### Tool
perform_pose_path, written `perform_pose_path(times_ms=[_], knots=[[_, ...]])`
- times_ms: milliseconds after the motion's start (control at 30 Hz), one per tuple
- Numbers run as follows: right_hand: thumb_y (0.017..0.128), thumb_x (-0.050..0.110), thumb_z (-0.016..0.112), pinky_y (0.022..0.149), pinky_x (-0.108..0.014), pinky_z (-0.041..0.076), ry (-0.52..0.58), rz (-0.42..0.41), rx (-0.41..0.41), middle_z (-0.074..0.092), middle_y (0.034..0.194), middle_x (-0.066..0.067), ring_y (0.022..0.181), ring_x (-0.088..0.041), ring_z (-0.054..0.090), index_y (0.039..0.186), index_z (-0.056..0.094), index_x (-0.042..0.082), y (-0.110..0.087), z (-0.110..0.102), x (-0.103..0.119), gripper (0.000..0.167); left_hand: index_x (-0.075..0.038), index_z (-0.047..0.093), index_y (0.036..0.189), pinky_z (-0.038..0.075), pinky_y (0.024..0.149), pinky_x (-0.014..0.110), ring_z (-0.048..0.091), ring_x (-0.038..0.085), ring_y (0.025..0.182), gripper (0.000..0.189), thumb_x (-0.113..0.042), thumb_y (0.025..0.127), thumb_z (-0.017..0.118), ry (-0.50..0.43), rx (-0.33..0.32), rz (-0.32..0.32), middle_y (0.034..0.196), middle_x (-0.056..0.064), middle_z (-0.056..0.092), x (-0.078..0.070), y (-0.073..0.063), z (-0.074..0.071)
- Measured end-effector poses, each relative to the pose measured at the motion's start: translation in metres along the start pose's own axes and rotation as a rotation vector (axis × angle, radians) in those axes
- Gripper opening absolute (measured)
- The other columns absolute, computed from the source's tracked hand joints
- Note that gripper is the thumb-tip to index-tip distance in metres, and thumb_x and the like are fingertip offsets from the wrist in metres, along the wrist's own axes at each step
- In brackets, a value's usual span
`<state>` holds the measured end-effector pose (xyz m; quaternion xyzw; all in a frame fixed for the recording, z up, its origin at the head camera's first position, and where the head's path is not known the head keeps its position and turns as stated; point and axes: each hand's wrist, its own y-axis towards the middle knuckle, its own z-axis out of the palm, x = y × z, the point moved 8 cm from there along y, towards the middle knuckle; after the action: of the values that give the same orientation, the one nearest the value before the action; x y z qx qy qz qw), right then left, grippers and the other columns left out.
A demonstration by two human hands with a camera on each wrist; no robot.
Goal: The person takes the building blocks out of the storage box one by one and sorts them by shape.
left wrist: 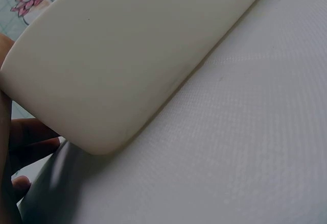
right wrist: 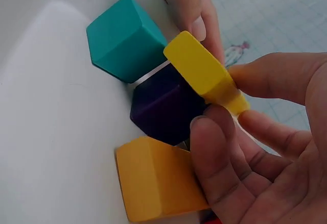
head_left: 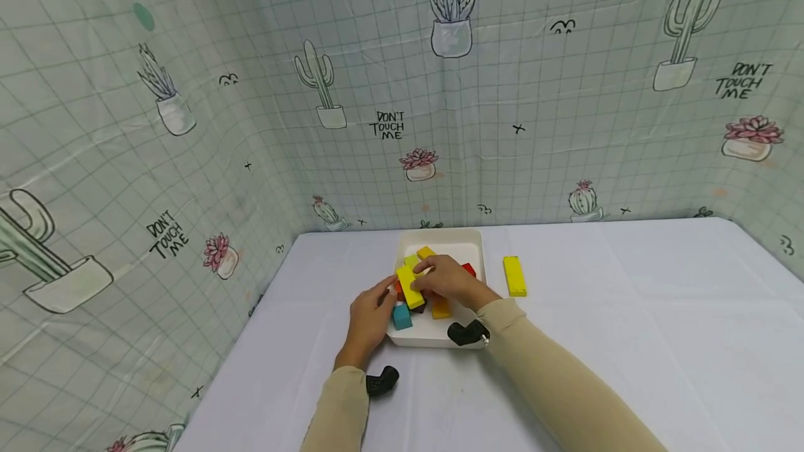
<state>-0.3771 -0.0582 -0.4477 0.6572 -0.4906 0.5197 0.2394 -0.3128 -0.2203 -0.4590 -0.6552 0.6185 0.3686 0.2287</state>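
Note:
A white tray (head_left: 442,332) holds several coloured blocks. My right hand (head_left: 447,277) reaches over it and pinches a yellow block (right wrist: 196,63) between thumb and fingers, tilted above the others. At the tray's left side is my left hand (head_left: 369,318), thumb on the inner side of the rim and the other fingers outside the wall. In the right wrist view, its thumb and a finger (right wrist: 207,17) show right behind the yellow block. Beneath lie a teal block (right wrist: 122,40), a dark purple block (right wrist: 163,104) and an orange block (right wrist: 153,180).
Another yellow block (head_left: 515,276) lies on the white-covered table (head_left: 628,340), right of the tray. Further blocks, including a yellow-green block (head_left: 411,261) and a red block (head_left: 468,269), are partly hidden in the tray. A patterned cloth (head_left: 534,180) hangs behind the table.

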Motion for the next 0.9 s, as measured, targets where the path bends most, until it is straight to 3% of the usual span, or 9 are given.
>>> perform_pose_path(times_ms=[267,633,900], knots=[[0.088,0.016,0.072,0.074,-0.03,0.058,0.038,-0.044,-0.02,0.068,0.091,-0.011,0.073,-0.024,0.065,0.131,0.059,0.004,-0.007,-0.012,0.002,0.046,-0.028,0.058,0.143,0.038,0.108,0.057,0.052,0.03,0.125,0.04,-0.031,0.104,0.053,0.007,0.006,-0.016,0.135,0.005,0.062,0.0,0.0,0.003],[0.092,0.014,0.068,0.085,-0.036,0.058,0.238,-0.054,-0.068,0.064,0.119,-0.016,0.094,-0.027,0.067,0.136,0.055,0.007,-0.028,-0.037,-0.002,0.047,-0.027,0.059,0.143,0.038,0.108,0.056,0.053,0.031,0.123,0.04,-0.03,0.103,0.053,0.004,-0.002,-0.016,0.132,0.006,0.064,-0.003,0.001,0.0],[0.091,0.014,0.068,0.085,-0.037,0.058,0.317,-0.084,-0.149,0.063,0.112,-0.018,0.093,-0.028,0.067,0.139,0.052,0.007,-0.038,-0.053,-0.008,0.051,-0.026,0.06,0.141,0.04,0.107,0.055,0.055,0.03,0.121,0.039,-0.029,0.103,0.054,0.002,-0.014,-0.023,0.129,0.007,0.065,-0.002,0.0,-0.001]])
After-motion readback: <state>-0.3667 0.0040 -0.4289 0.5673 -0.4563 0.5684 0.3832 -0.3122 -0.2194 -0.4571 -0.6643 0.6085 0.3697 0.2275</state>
